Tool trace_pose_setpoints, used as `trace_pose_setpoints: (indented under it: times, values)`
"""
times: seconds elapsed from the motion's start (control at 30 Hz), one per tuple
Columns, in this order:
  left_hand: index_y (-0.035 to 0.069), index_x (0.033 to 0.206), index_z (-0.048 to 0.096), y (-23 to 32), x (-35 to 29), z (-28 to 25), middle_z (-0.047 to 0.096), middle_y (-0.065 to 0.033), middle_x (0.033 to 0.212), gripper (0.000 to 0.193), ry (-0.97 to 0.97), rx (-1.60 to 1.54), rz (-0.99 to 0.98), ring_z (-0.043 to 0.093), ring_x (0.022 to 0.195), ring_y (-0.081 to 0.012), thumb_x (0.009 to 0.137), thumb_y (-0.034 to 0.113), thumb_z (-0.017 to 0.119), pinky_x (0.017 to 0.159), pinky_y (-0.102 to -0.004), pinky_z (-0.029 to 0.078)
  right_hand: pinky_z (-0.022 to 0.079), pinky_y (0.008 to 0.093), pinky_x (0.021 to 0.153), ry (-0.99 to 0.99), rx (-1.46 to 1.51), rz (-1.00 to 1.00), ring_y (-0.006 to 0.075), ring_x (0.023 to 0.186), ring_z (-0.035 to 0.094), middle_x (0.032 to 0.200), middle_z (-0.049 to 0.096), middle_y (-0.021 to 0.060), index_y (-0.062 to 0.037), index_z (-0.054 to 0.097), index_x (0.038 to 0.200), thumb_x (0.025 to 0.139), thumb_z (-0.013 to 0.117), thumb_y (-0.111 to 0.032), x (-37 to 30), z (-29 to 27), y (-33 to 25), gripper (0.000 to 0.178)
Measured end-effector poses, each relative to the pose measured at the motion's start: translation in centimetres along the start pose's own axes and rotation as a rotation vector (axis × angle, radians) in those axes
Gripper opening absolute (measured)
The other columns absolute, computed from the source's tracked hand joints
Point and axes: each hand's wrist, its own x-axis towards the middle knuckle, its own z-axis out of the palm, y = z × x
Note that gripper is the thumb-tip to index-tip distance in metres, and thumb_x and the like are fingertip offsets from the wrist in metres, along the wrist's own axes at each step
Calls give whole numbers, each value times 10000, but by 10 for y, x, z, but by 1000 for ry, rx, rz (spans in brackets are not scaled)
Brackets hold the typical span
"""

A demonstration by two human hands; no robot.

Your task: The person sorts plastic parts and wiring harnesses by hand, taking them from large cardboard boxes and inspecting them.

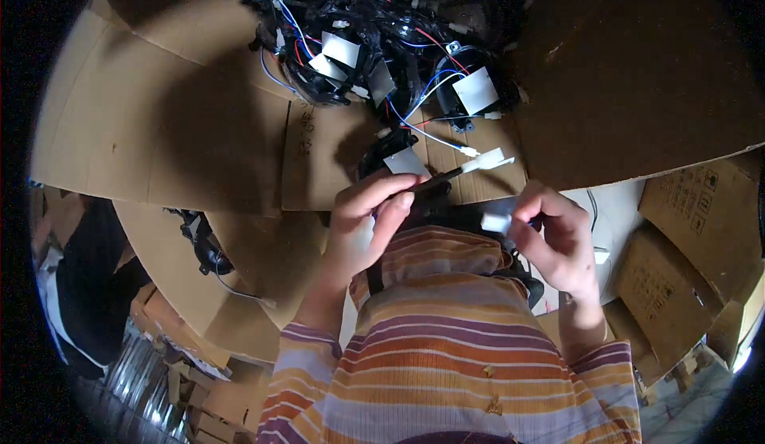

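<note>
My left hand pinches a dark cable between thumb and fingertips. A white plug connector sits at the cable's far end, pointing up and to the right. To its right, my right hand is closed, thumb against fingers, on a small white connector. A bit of blue shows beside that connector, and the two connectors are apart. Just beyond my left hand lies a black part with a pale label. A thin wire with a white end runs close to the left hand's connector.
A heap of black parts with coloured wires and pale labels lies on cardboard ahead. Another black part rests in a box at left. Open cardboard boxes stand at right. A person in dark clothing is at far left.
</note>
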Motion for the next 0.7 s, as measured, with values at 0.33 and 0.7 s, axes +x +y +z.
trace_pose_setpoints:
  times: [0.33,0.7]
  values:
    - [-26,848,544,12,-3,-13,562,-87,813,136,-139,-258,-114,492,693,-103,731,25,497,624,-207,386,390,232,569,-152,19,-100,130,635,504,680,518,61,-8,517,693,655,540,15,-3,-10,-8,50]
    - [-54,819,518,16,-9,-10,486,-88,784,140,-122,-270,-183,475,664,-108,778,64,455,672,-263,446,395,227,575,-136,39,-98,122,645,509,682,524,51,-5,526,710,677,546,4,-8,-14,-8,40]
